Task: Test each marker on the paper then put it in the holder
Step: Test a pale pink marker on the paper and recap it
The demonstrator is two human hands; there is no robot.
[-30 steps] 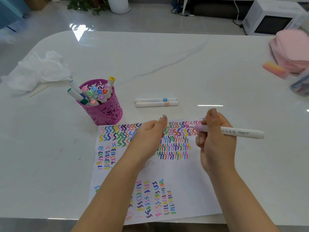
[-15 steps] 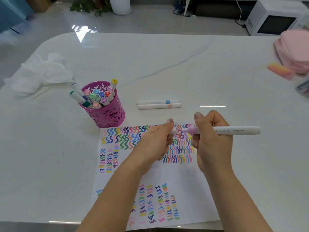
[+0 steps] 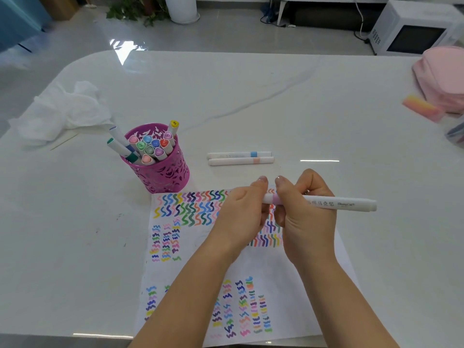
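White: 1 marker in L hand, R hand; 2 markers on table.

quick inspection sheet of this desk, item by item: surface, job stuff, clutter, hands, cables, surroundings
surface: white table, glossy, few small dark marks left of the paper
job's things: paper covered in coloured squiggles; purple holder upright at its far left corner, stowed markers inside; two spare markers lying side by side beyond the paper; held marker level above the paper
clutter: crumpled white sheet far left; pink pouch and pink-orange block far right
grippers: left hand pinches the held marker's cap end; right hand grips its barrel
cables: none on the table; cables on the floor beyond it
surroundings: microwave and plant beyond the table
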